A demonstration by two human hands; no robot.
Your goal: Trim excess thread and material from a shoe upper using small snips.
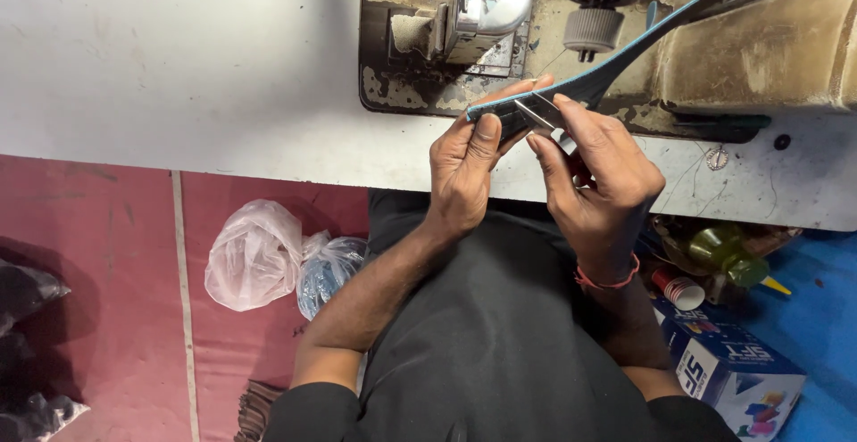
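Presently we log a long dark strap with a blue edge [589, 85], running from the middle of the frame up toward the upper right, across the bed of the sewing machine [750, 49]. Our left hand [469, 161] pinches the strap's near end, thumb on top and fingers curled beneath. Our right hand [598, 174] is closed around small metal snips [538, 113], whose blades lie against the strap just beside the left thumb. As far as we can judge, the strap is already off the needle and trimming at its near end is in hand; whether any thread is cut we cannot tell. Edges: the white table [178, 76] ends in a straight front edge just below both hands, and the machine's worn base plate sits close above them. Room: bare tabletop lies open across the upper left; the presser foot and a ribbed knob [591, 27] crowd the top centre. Below the table, at lower left, we note plastic bags [254, 254] on a red floor; at lower right, a green bottle [723, 254], a paper cup [680, 290] and a blue box [732, 371].
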